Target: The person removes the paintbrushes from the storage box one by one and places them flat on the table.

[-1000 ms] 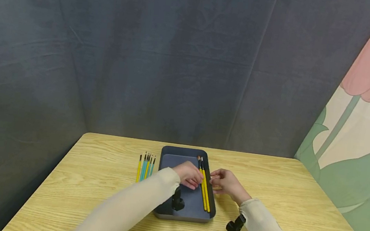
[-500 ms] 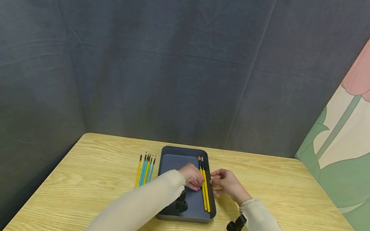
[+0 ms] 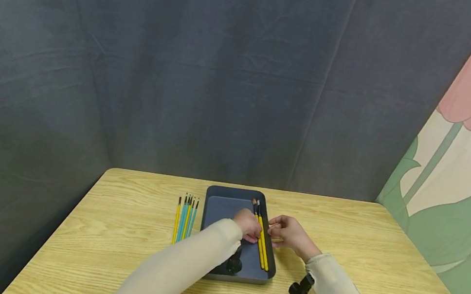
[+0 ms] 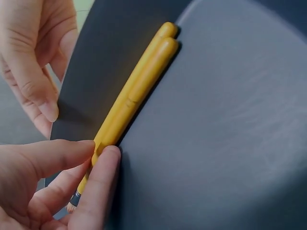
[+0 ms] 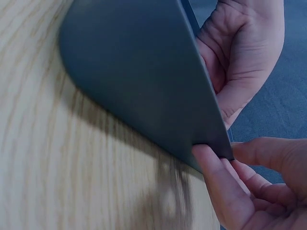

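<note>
Two yellow-handled paintbrushes [image 3: 265,252] lie side by side along the right wall of a dark grey tray [image 3: 219,205], bristles toward the far end. My left hand [image 3: 248,224] is inside the tray and pinches their handles; in the left wrist view thumb and forefinger sit on either side of the yellow handles [image 4: 129,96]. From outside, my right hand [image 3: 290,234] grips the tray's right rim. The right wrist view has its thumb over the rim and its fingers against the outer tray wall [image 5: 134,72]. Part of the brushes is hidden behind my left fingers.
Left of the tray, several thin paintbrushes [image 3: 184,219] with yellow and turquoise handles lie in a row, lower ends hidden by my left sleeve [image 3: 191,254]. The wooden table [image 3: 118,240] ends at a dark curtain [image 3: 207,89]. A tulip-patterned panel [image 3: 446,192] stands at right.
My left hand has shifted slightly to the right within the tray, toward the two brushes, its forearm following. The brushes, the tray and my right hand look nearly still.
</note>
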The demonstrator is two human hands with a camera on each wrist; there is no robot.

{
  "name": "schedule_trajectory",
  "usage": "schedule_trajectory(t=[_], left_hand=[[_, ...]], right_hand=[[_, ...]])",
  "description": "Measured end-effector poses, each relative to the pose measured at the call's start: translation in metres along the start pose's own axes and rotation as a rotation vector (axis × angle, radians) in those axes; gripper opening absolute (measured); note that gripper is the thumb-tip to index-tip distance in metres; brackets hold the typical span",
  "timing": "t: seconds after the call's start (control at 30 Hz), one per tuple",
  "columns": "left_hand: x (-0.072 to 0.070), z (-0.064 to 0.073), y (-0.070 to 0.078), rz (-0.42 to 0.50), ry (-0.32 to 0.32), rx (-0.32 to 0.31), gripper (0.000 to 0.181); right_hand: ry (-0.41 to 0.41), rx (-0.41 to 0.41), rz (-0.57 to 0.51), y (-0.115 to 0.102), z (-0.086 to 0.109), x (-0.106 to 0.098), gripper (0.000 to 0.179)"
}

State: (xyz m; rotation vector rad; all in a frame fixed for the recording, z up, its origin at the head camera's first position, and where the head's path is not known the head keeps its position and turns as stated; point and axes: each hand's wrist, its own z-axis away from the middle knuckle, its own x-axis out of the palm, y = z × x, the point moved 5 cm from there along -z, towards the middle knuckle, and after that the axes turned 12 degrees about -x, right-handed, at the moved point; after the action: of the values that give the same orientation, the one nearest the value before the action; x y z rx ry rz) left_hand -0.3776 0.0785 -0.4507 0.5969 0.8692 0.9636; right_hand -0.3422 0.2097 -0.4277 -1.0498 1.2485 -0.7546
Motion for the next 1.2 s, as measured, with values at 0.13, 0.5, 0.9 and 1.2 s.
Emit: schedule_trajectory(t=[0.13, 0.5, 0.9, 1.2], left_hand=[[0.001, -0.003, 0.001, -0.027, 0.031, 0.023, 0.017], [0.000, 0.002, 0.004, -0.064, 0.103, 0.059, 0.017], [-0.003, 0.010, 0.007, -0.092, 0.139, 0.024, 0.018], [-0.005, 0.014, 0.009, -0.153, 0.159, 0.024, 0.017]], right_hand=[[-0.002, -0.004, -0.002, 0.000, 0.001, -0.001, 0.025], [-0.003, -0.003, -0.005, 0.001, -0.001, 0.000, 0.027], [-0.003, 0.005, 0.007, 0.000, -0.001, 0.000, 0.026], [0.002, 0.013, -0.001, 0.001, -0.001, 0.000, 0.025]])
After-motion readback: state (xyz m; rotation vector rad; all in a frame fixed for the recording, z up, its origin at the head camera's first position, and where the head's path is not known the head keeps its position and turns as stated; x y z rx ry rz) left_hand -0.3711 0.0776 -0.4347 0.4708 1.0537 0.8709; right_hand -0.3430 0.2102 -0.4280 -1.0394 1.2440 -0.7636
